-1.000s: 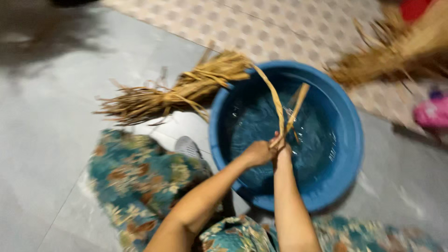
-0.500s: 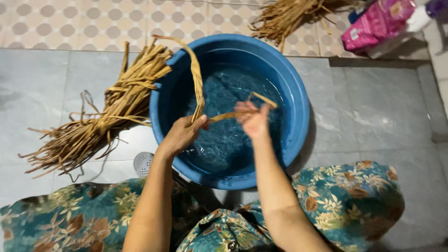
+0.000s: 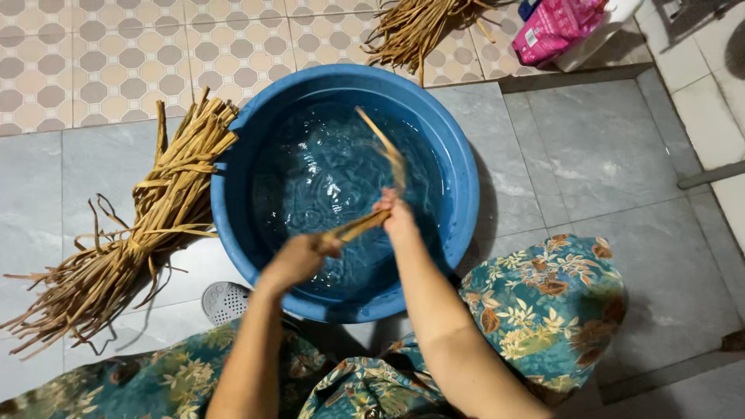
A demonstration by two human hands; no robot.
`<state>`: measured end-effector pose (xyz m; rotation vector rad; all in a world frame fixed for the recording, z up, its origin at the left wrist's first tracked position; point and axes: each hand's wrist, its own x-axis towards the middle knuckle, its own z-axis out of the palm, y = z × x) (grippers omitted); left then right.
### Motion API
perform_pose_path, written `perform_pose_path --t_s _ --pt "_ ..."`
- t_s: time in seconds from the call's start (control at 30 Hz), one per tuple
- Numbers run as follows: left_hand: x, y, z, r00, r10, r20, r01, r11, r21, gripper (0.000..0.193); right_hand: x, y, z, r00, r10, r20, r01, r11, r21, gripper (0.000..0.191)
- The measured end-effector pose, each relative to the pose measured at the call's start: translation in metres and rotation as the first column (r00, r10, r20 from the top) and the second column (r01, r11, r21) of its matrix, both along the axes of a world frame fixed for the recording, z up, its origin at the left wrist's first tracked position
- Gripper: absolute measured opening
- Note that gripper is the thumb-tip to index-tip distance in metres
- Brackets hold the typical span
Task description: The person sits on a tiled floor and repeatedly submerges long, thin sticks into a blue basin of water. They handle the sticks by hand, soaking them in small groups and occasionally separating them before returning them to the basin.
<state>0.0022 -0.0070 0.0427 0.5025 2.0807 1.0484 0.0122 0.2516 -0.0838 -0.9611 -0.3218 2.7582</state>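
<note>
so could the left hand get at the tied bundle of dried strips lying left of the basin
Probably yes. The bundle lies on the floor against the blue basin, on the left hand's own side, with nothing between them. But both hands grip a strip, so the left fingers must let go first.

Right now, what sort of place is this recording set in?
Probably a home's tiled floor area used for wet handwork. A blue basin of water sits on grey floor tiles, a bundle of dried plant strips lies beside it, and both hands hold one strip over the water.
</note>
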Motion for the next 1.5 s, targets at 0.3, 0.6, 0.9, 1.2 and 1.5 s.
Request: perform_pose_path --t_s 0.3,0.6,0.9,1.2,1.5 --pt "-0.047 -0.089 0.063 0.896 0.399 0.194 -0.434 0.879 0.195 0.026 0.019 0.035 0.006 0.989 -0.143 -0.039 0.143 0.990 0.015 0.059" --pt "-0.018 -0.004 -0.099 0.822 0.446 0.356 -0.456 0.888 -0.059 0.037 -0.004 -0.118 0.025 0.736 0.668 -0.110 -0.589 0.712 0.383 0.043" --pt "0.010 0.018 -0.041 0.982 0.157 0.108 -0.156 0.988 -0.022 0.031 -0.011 -0.058 -0.002 0.947 0.230 0.222 -0.290 0.913 0.288 0.030" --pt "-0.020 -0.057 0.089 0.952 0.189 0.242 -0.250 0.935 0.253 0.026 0.004 0.039 -0.010 0.969 -0.099 0.227 0.061 0.984 0.165 0.032" --pt "-0.048 -0.088 0.064 0.869 0.422 0.257 -0.491 0.797 0.351 0.022 0.005 0.002 0.014 0.943 0.182 -0.277 -0.128 0.971 0.202 0.083"
